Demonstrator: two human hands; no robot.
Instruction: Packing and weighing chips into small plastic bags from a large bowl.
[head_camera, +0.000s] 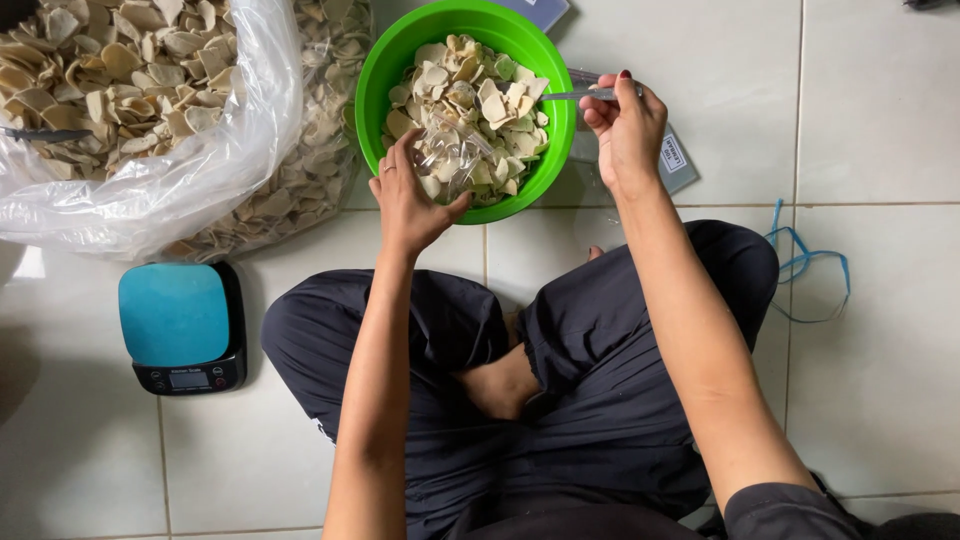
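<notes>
Far left, a large clear plastic sack (150, 170) of pale dry crackers slumps on the tiled floor (880, 380), its mouth open. Below it, a small kitchen scale (182, 328) with a teal platform and a dark base, nothing on it. Centre, a green bowl (372, 75) heaped with the same pale chips (480, 100), set on the floor just beyond the person's crossed legs. Left hand (408, 195) at the bowl's near rim, fingers curled and pinching a small clear plastic bag (450, 150) that lies crumpled on top of the chips; whether its mouth is open cannot be told. Right hand (625, 125) over the bowl's right rim, fingers pressed together around the handle of a metal utensil (572, 95), its head buried among the chips. Right of that, a flat grey packet (678, 160) lies half under the hand; further right, a loop of blue strap (810, 270) on the tiles. Risks, as judged: the thin bag is held by one edge only, so it may collapse or slip and chips would scatter over the rim onto the floor. The chips look brittle, and a hard push of the utensil could break them. The bowl sits near the knees, and a shift of the legs might tip it.
</notes>
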